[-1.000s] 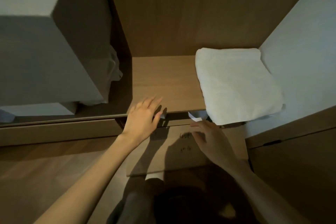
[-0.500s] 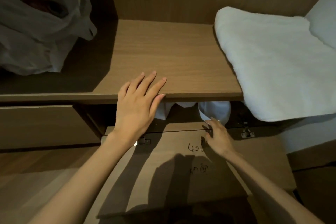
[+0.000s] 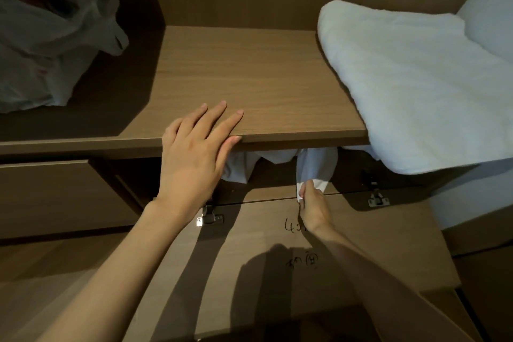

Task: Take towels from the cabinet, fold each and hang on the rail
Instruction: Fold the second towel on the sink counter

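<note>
Right hand pinching a towel below the shelf.
My left hand lies flat on the shelf's near edge, fingers straight, thumb against the front lip. My right hand, fingers curled, pinches a corner of the white towel hanging out of the compartment under the shelf, just above the dropped door. A folded towel lies on the shelf's right end, overhanging its near edge. A plastic bag sits far left.
</note>
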Demonstrator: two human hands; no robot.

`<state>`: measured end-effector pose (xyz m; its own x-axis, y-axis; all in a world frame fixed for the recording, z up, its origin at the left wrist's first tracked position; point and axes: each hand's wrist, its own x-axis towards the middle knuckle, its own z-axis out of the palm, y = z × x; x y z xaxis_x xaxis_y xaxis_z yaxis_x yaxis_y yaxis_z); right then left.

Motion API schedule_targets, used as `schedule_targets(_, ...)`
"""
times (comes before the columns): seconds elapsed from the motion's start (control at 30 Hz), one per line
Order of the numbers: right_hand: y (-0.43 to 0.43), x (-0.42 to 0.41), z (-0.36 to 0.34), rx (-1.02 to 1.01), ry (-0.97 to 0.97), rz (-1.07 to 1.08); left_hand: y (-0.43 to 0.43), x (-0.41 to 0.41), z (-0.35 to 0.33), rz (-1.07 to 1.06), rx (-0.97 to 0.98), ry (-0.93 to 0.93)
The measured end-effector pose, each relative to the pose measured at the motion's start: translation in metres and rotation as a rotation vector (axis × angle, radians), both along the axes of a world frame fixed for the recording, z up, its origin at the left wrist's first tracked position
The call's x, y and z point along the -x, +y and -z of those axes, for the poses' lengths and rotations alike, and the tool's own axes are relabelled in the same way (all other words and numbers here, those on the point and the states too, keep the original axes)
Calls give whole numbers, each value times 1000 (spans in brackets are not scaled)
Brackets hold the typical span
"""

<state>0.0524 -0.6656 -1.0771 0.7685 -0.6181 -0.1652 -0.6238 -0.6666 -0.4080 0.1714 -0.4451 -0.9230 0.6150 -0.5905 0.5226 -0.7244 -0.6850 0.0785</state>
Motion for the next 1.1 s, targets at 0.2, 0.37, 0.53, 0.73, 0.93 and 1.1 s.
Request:
schedule_targets(0.2,19,47,-39,-219,-28,-150,-1,4,-1,1,17,-28)
schedule_targets(0.37,25,93,-58,-452,-31,-217,-4,9,3,-7,64,-40)
schedule_targets(0.53,12,97,-54,-423,165,-258,-8,17,9,-5,96,-48)
schedule_targets(0.73,-15,41,-12,-200,-132,103,-9,29,14,20,36,2)
schedule_targets(0.93,-20,17,20,-132,30,234,-7,48,22,158,78,106)
schedule_targets(1.1,-6,38,0,-55,-37,11,-19,69,60,346,-51,160)
